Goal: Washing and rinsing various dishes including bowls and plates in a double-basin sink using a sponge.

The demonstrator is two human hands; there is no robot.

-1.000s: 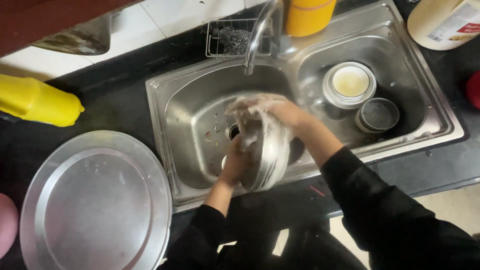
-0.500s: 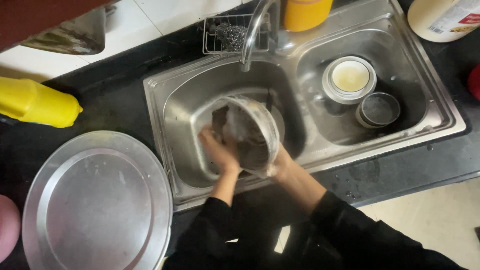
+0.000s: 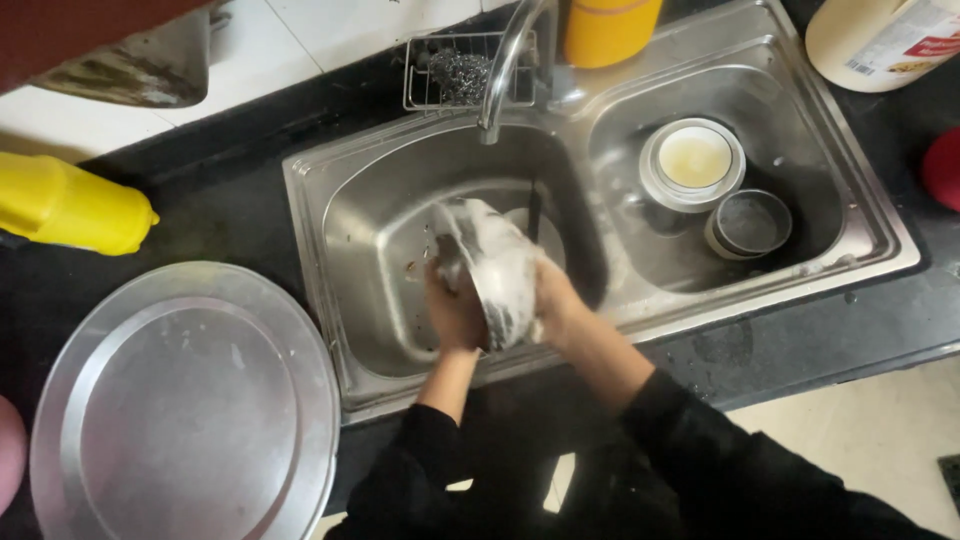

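A soapy steel bowl (image 3: 497, 262) is held on its edge over the left basin of a steel double sink (image 3: 330, 200). My left hand (image 3: 452, 308) grips the bowl from the left side. On the bowl's right face, my right hand (image 3: 555, 300) presses, covered in foam; whether it holds a scrubber is hidden. The tap (image 3: 505, 65) hangs just above and behind the bowl.
The right basin holds a white bowl nested in a steel one (image 3: 694, 162) and a small steel bowl (image 3: 750, 222). A large steel tray (image 3: 185, 400) lies on the black counter at left, near a yellow bottle (image 3: 70, 203). A wire rack with steel wool (image 3: 460, 70) sits behind the sink.
The bowl has been turned from facing up to standing on edge, and my right hand has moved from under its rim onto its right face. My view has shifted slightly.
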